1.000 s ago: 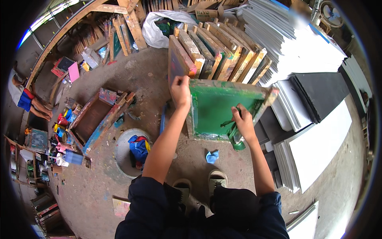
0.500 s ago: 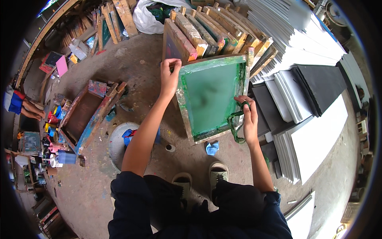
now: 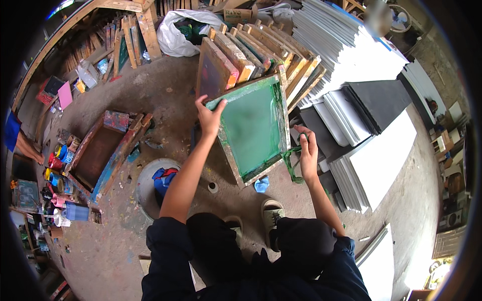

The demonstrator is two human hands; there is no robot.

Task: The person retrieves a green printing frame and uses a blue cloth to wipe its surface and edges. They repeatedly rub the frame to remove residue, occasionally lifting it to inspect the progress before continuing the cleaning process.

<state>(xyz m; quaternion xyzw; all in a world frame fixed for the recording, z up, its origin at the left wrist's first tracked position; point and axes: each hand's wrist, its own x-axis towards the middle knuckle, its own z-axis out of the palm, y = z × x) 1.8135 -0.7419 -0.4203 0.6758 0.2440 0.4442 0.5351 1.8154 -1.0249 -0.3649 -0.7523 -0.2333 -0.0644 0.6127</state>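
A wooden screen-printing frame (image 3: 255, 131) with green mesh leans tilted in front of me, against a row of other frames. My left hand (image 3: 208, 118) grips its upper left edge, thumb over the front and fingers behind. Green smears and a paler border run along the inside of the wood. Just right of the frame's lower right side, my right hand (image 3: 308, 154) pinches a crumpled, dark green strip (image 3: 291, 169). The strip hangs down beside the frame; whether its upper end still touches the frame I cannot tell.
Stained wooden frames (image 3: 241, 55) stand in a row behind. Stacks of white and black sheets (image 3: 376, 158) lie to the right. At left are a round basin (image 3: 145, 188) with blue and red cloth, a wooden frame box (image 3: 103, 150) and paint pots (image 3: 55, 175). Blue crumpled paper (image 3: 261, 184) lies near my feet.
My right hand has drawn away from the frame's inner edge to its right, with the green strip. The left hand's hold has spread over the edge, and the frame leans more.
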